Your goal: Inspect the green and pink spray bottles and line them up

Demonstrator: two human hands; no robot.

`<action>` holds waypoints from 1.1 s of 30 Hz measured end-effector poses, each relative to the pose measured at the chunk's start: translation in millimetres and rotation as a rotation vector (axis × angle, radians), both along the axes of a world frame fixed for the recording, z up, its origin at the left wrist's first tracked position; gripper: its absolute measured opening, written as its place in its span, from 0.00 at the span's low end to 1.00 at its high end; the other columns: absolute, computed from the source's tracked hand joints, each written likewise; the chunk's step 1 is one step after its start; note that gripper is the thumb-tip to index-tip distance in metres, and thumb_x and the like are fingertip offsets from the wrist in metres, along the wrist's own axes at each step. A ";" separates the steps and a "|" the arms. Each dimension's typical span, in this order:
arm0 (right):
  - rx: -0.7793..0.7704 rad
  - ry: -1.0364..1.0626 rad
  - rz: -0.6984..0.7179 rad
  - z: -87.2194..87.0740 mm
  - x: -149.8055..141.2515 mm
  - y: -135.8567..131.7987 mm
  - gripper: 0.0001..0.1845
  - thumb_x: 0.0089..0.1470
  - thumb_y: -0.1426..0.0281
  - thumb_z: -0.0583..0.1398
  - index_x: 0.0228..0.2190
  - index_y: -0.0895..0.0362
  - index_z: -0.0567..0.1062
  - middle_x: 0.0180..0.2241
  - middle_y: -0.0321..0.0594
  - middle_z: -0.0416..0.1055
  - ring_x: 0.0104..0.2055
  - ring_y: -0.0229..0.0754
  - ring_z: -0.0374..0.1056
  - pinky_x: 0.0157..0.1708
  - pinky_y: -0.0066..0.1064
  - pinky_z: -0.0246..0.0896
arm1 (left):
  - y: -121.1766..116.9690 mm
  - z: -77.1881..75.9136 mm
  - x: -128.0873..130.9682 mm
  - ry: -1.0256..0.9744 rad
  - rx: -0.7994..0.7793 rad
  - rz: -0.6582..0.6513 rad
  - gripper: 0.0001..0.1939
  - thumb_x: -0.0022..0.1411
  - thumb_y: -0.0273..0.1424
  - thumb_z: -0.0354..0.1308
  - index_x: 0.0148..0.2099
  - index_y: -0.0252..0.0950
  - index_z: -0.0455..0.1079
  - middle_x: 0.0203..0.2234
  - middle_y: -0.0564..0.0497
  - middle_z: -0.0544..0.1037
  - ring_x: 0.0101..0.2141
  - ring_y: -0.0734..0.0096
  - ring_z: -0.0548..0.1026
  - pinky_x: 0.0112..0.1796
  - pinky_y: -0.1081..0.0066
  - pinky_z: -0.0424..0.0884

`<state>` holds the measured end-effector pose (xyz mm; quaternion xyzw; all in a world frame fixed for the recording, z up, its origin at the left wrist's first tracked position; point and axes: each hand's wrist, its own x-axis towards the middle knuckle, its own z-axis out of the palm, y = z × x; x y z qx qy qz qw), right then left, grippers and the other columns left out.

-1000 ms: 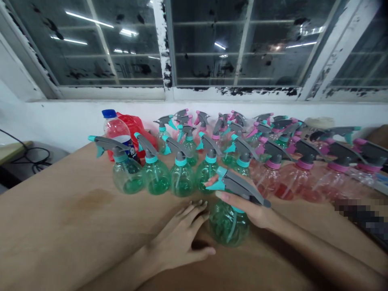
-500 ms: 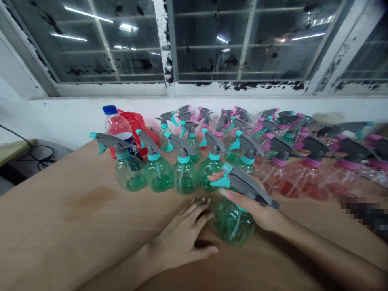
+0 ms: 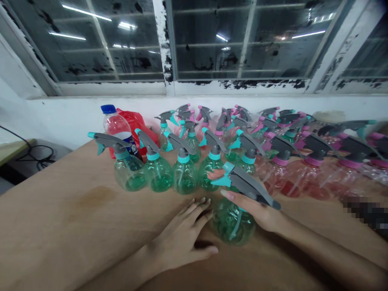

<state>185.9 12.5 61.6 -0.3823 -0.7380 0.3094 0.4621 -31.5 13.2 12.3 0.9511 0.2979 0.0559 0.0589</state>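
My right hand (image 3: 257, 208) grips the neck of a green spray bottle (image 3: 232, 222) just under its grey and turquoise trigger head, which points left. The bottle is upright at the table's near side; its round, clear green body shows a thin tube inside. My left hand (image 3: 188, 232) lies flat on the wooden table (image 3: 91, 226), fingers spread, close to the bottle's left side and holding nothing. Behind both hands stands a row of green spray bottles (image 3: 157, 176), and pink spray bottles (image 3: 292, 182) carry that row on to the right.
More spray bottles crowd the back by the wall. A blue-capped plastic bottle (image 3: 117, 123) and a red plastic bag (image 3: 133, 121) stand at back left. A dark, pixelated object (image 3: 368, 214) lies at the right edge. Black cable (image 3: 39, 155) hangs at far left.
The camera view has shifted slightly, so the bottles appear a little further right and higher. Both hands keep their pose, with the right one still around the same spray bottle.
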 end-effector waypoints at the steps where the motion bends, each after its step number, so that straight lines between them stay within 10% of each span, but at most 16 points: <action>1: -0.023 0.007 0.013 0.2 0.0 0.1 0.20 0.56 0.67 0.58 0.51 0.47 0.71 0.27 0.35 0.76 0.20 0.38 0.67 0.21 0.32 0.66 | 0.1 -0.6 -0.2 0.000 0.000 -0.001 0.36 0.63 0.51 0.53 0.64 0.32 0.56 0.63 0.41 0.55 0.62 0.52 0.53 0.58 0.54 0.52; 10: -0.097 0.105 0.062 10.0 -2.8 -1.8 0.15 0.54 0.67 0.60 0.45 0.49 0.73 0.42 0.38 0.74 0.34 0.41 0.71 0.33 0.34 0.68 | -1.2 1.0 -0.9 -0.022 0.009 -0.012 0.35 0.63 0.51 0.53 0.63 0.31 0.57 0.63 0.39 0.55 0.61 0.50 0.54 0.58 0.52 0.52; 19: -0.037 0.092 -0.008 -3.7 3.0 0.3 0.05 0.55 0.63 0.60 0.34 0.49 0.74 0.27 0.32 0.69 0.30 0.39 0.67 0.32 0.33 0.62 | -0.7 -0.5 -0.8 -0.010 0.003 -0.012 0.36 0.63 0.51 0.53 0.63 0.31 0.57 0.63 0.40 0.56 0.61 0.51 0.54 0.59 0.53 0.51; 33: -0.041 0.069 -0.073 -5.9 -2.9 -3.5 0.19 0.56 0.63 0.58 0.50 0.46 0.71 0.19 0.30 0.67 0.21 0.41 0.65 0.23 0.35 0.65 | 0.8 0.1 -0.7 0.030 -0.010 -0.009 0.35 0.64 0.51 0.51 0.63 0.31 0.57 0.63 0.40 0.54 0.62 0.53 0.52 0.59 0.54 0.50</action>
